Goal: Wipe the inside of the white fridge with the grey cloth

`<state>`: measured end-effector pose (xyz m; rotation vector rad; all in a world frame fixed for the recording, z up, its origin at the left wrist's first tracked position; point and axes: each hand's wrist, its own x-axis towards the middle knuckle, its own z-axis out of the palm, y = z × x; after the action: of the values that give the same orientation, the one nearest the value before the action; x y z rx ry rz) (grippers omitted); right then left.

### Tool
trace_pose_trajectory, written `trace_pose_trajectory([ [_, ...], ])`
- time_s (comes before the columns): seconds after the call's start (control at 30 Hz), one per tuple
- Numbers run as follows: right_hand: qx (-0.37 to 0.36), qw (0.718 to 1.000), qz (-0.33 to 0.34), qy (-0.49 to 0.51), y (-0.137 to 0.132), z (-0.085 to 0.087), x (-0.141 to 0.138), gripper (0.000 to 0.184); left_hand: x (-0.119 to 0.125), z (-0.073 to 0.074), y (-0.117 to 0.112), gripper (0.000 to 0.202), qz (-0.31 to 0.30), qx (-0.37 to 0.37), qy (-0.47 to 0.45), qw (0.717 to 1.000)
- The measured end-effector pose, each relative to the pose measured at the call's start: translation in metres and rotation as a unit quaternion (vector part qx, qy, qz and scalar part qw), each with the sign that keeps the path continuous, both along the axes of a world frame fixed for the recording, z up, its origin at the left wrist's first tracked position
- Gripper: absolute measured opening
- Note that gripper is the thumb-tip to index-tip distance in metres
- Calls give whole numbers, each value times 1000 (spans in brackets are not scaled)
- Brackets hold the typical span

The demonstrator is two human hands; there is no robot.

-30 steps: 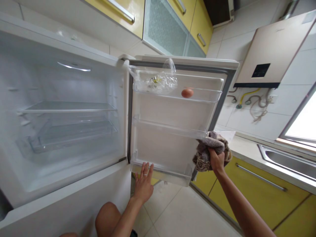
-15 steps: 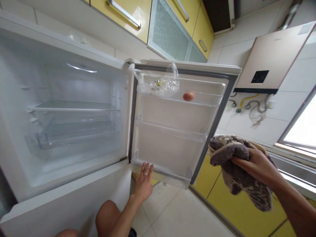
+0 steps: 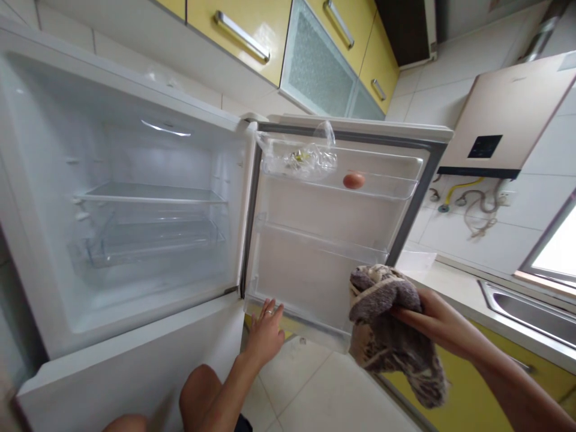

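My right hand (image 3: 443, 318) grips a bunched brown-and-cream patterned towel (image 3: 391, 324), which hangs down in front of the lower right part of the open fridge door (image 3: 310, 270). My left hand (image 3: 264, 337), with a ring on one finger, rests its outstretched fingers at the clear bottom door shelf (image 3: 315, 332), near its left end. Whether those fingers press on the shelf's rim I cannot tell. A brown egg (image 3: 353, 180) and a clear plastic bag (image 3: 315, 162) with something yellow-green in it sit on the top door shelf.
Left of the door, the fridge interior (image 3: 157, 156) shows a glass shelf (image 3: 153, 193) and a clear drawer (image 3: 157, 243). Yellow cabinets (image 3: 238, 60) hang above. At right are a water heater (image 3: 508, 114), a counter (image 3: 463, 288) and a steel sink (image 3: 535, 315). My knee (image 3: 198, 396) is below.
My right hand has brought the towel left and slightly down, now overlapping the door's lower right corner. My left hand stays at the bottom shelf. The view has shifted a little.
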<state>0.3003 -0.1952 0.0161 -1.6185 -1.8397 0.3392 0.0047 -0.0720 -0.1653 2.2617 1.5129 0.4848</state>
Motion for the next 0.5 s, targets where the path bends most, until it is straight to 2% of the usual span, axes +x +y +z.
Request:
trace_pose_trajectory([
  [0.07,-6,1000,6,-9,9,-8,-19,40,-1,11,-11,59,24,24,-92,995],
  [0.13,2,1000,4,-13,19,-16,-38,45,0,26,-31,44,42,96,-212,972],
  [0.2,26,1000,12,-11,29,-23,-57,46,1,45,-56,31,51,214,-322,921],
  [0.27,58,998,28,-4,38,-29,-77,45,5,63,-82,24,28,329,-380,864],
  [0.3,73,997,38,0,41,-31,-86,44,7,71,-93,25,8,372,-380,847],
  [0.37,99,993,70,3,44,-33,-104,39,12,81,-108,36,-14,431,-330,840],
  [0.43,115,987,114,-4,43,-33,-118,31,17,81,-113,54,-4,456,-263,850],
  [0.5,102,982,159,-10,39,-31,-128,24,21,74,-109,70,27,467,-225,855],
])
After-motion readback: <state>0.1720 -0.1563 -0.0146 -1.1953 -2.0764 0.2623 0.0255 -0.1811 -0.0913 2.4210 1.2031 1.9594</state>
